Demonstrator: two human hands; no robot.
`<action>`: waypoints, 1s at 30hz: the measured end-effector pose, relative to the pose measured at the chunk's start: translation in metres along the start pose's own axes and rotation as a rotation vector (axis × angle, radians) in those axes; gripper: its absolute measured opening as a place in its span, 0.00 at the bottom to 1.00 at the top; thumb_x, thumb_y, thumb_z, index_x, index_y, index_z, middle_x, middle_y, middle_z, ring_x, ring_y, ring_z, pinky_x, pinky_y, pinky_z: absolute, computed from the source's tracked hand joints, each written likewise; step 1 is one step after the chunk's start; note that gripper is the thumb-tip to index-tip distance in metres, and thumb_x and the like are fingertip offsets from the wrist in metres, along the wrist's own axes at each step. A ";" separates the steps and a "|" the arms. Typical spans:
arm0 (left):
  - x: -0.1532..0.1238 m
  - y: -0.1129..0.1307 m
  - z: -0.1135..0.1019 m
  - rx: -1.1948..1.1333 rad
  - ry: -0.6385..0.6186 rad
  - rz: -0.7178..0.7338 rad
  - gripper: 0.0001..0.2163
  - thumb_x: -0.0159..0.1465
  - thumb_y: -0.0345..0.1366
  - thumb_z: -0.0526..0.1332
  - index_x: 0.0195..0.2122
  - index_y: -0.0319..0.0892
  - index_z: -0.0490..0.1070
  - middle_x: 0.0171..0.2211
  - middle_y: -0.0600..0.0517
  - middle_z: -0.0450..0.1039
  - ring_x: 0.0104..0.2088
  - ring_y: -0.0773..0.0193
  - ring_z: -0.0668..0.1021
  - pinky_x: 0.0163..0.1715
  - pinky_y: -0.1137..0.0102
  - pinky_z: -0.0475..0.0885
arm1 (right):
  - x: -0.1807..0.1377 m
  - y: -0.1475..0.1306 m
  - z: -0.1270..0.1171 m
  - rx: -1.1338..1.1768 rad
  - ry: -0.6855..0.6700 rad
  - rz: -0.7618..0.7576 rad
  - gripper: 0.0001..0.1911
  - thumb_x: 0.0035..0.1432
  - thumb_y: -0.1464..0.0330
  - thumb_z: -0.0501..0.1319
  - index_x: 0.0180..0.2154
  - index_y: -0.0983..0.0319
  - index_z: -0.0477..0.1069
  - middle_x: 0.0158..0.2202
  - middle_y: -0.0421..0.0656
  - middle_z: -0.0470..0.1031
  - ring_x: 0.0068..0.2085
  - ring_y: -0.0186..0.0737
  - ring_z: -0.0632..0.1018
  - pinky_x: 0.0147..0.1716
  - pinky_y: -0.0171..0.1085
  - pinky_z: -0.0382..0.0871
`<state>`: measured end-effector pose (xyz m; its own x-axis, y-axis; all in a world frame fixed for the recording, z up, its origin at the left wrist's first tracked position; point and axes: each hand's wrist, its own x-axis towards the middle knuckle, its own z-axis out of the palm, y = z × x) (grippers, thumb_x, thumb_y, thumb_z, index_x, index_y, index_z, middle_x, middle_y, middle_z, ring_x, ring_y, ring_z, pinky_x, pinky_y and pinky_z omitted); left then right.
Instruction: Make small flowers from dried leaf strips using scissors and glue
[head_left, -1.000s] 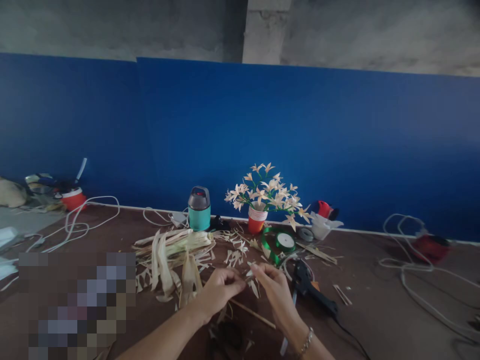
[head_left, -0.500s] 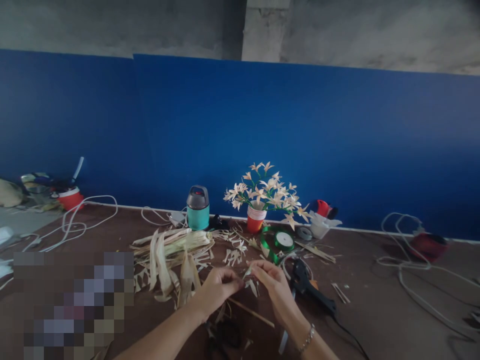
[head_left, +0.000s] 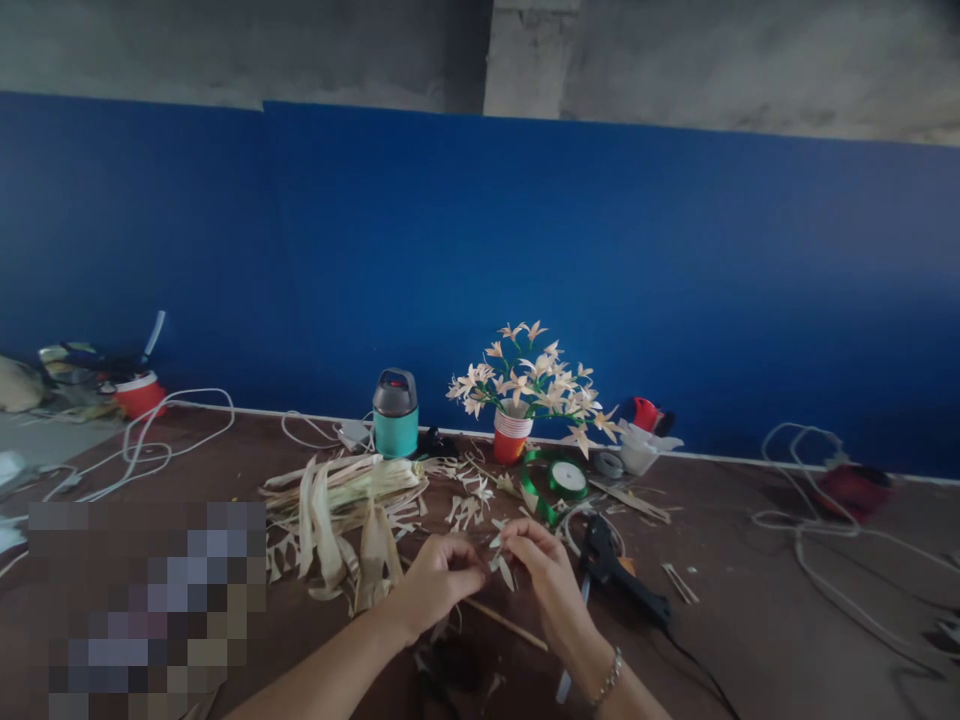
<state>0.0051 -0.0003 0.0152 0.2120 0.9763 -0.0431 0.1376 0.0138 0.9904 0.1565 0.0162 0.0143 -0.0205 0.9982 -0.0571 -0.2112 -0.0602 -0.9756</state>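
My left hand (head_left: pixel 444 582) is closed in a pinch, thumb against fingers; what it grips, if anything, is hidden. Facing it, my right hand (head_left: pixel 546 572) pinches at a small pale strip of husk (head_left: pixel 496 541), its fingertips partly covering the strip. Just beneath, a leaf-shaped husk petal (head_left: pixel 505 574) shows between the two hands. A thin stick (head_left: pixel 510 625) lies on the table below them. Beyond my fingertips are several cut husk pieces (head_left: pixel 468 510). Dark-handled scissors (head_left: pixel 442 675) lie in shadow between my forearms.
Dried husks (head_left: pixel 352 490) are heaped left of my hands. A black glue gun (head_left: pixel 619 575) with a cord lies to the right. Behind stand a red cup (head_left: pixel 512 445) of husk flowers (head_left: pixel 536 385), a green ribbon roll (head_left: pixel 568 481) and a teal container (head_left: pixel 396 430).
My hands have drawn slightly apart; the pale strip that was between both sets of fingertips is now by the right hand. The view has tilted very slightly.
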 end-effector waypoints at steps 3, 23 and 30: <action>0.000 0.003 0.002 -0.076 -0.024 -0.011 0.05 0.47 0.34 0.61 0.18 0.38 0.71 0.23 0.54 0.70 0.29 0.64 0.69 0.33 0.71 0.62 | -0.004 0.001 0.005 0.139 -0.011 0.027 0.05 0.39 0.67 0.64 0.20 0.61 0.69 0.19 0.37 0.66 0.22 0.33 0.64 0.23 0.32 0.58; 0.001 0.004 0.000 0.351 0.301 0.365 0.04 0.55 0.29 0.60 0.26 0.42 0.73 0.29 0.50 0.73 0.35 0.60 0.73 0.39 0.67 0.66 | -0.003 -0.002 -0.001 -0.466 -0.119 -0.345 0.08 0.49 0.65 0.63 0.27 0.60 0.80 0.25 0.44 0.77 0.28 0.42 0.74 0.28 0.35 0.67; 0.001 0.006 0.002 0.429 0.334 0.462 0.05 0.54 0.26 0.59 0.25 0.42 0.71 0.28 0.51 0.72 0.34 0.60 0.72 0.38 0.66 0.66 | -0.005 0.000 0.000 -0.563 -0.140 -0.462 0.09 0.52 0.67 0.60 0.27 0.61 0.78 0.26 0.44 0.78 0.29 0.41 0.76 0.29 0.34 0.68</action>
<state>0.0082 0.0003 0.0204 0.0425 0.8767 0.4791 0.4880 -0.4367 0.7558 0.1568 0.0112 0.0149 -0.1834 0.9081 0.3764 0.3034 0.4165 -0.8570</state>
